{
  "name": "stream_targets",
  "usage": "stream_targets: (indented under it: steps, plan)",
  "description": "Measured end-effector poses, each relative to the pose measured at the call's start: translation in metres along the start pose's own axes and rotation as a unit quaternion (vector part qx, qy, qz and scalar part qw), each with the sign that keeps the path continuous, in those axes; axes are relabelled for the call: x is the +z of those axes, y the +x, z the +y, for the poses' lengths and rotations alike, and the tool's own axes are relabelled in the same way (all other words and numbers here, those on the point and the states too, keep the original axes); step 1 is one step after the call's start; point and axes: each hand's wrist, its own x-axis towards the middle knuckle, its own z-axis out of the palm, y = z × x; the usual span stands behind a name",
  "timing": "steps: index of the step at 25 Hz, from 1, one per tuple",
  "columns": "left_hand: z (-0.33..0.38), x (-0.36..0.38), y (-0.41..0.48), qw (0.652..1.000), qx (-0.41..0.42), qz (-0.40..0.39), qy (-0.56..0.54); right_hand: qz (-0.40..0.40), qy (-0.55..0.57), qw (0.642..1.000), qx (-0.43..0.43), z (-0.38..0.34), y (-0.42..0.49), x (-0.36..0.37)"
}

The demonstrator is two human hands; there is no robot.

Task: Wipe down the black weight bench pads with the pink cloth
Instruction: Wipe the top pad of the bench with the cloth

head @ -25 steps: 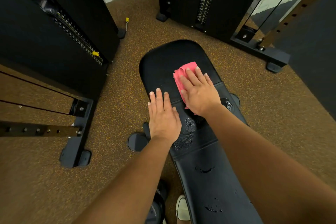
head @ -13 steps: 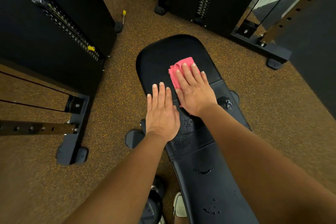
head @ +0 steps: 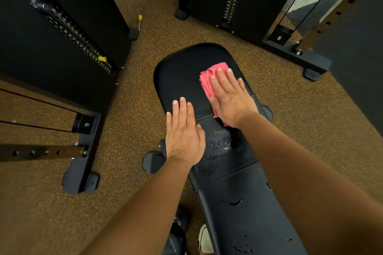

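At the centre of the frame, your right hand [head: 232,99] lies flat with straight fingers, pressing the pink cloth [head: 206,83] onto the right side of the rounded upper pad [head: 178,76]. Your left hand [head: 184,132] rests flat at that pad's lower left edge, fingers straight, holding nothing. You can see wet patches [head: 219,145] between your 2 wrists and on the long lower pad [head: 244,217].
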Motion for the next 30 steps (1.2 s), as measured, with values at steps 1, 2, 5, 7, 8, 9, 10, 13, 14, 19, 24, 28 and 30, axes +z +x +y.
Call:
stream_targets:
  steps: [1, 2, 5, 7, 8, 9, 10, 13, 14, 19, 24, 28, 30]
  plan:
    - [0.000, 0.001, 0.000, 1.000, 0.000, 0.004, -0.003, 0.006, 0.008, 0.999, 0.038, 0.002, 0.005, 0.000]
    - [0.000, 0.001, 0.000, 1.000, 0.000, 0.009, -0.006, 0.011, 0.014, 0.997, 0.078, -0.001, 0.013, 0.001]
    - [-0.001, 0.003, -0.001, 1.000, 0.007, 0.019, -0.004, 0.015, 0.012, 0.991, 0.132, -0.015, 0.035, 0.003]
    - [-0.003, 0.006, 0.000, 1.000, 0.004, 0.028, -0.002, 0.021, 0.000, 0.996, 0.085, -0.014, 0.037, 0.003]
    - [-0.003, 0.006, 0.000, 1.000, 0.003, 0.031, -0.001, 0.020, -0.003, 0.999, 0.046, -0.009, 0.033, 0.001]
    - [-0.003, 0.006, 0.000, 0.999, 0.003, 0.033, 0.001, 0.018, -0.001, 1.000, 0.013, -0.002, 0.028, 0.000]
    - [-0.002, 0.006, 0.000, 0.999, 0.005, 0.033, 0.002, 0.017, 0.008, 1.000, -0.003, 0.005, 0.024, -0.002]
    - [-0.002, 0.007, 0.000, 1.000, 0.004, 0.030, 0.004, 0.031, 0.038, 0.996, 0.068, 0.009, 0.028, -0.003]
    - [-0.002, 0.007, 0.000, 1.000, 0.004, 0.030, 0.004, 0.034, 0.048, 0.992, 0.107, 0.005, 0.035, -0.003]
    - [-0.003, 0.009, 0.001, 0.999, 0.004, 0.036, 0.009, 0.027, 0.009, 0.989, 0.142, -0.009, 0.068, -0.003]
    - [-0.003, 0.010, 0.001, 0.999, 0.001, 0.035, 0.008, 0.021, -0.002, 0.999, -0.048, 0.018, 0.037, -0.001]
    - [-0.002, 0.007, 0.000, 0.999, 0.002, 0.033, 0.010, 0.023, 0.046, 0.986, 0.162, 0.015, 0.058, -0.004]
    - [-0.002, 0.008, 0.001, 0.999, 0.002, 0.034, 0.012, 0.019, 0.030, 0.980, 0.197, 0.002, 0.075, -0.005]
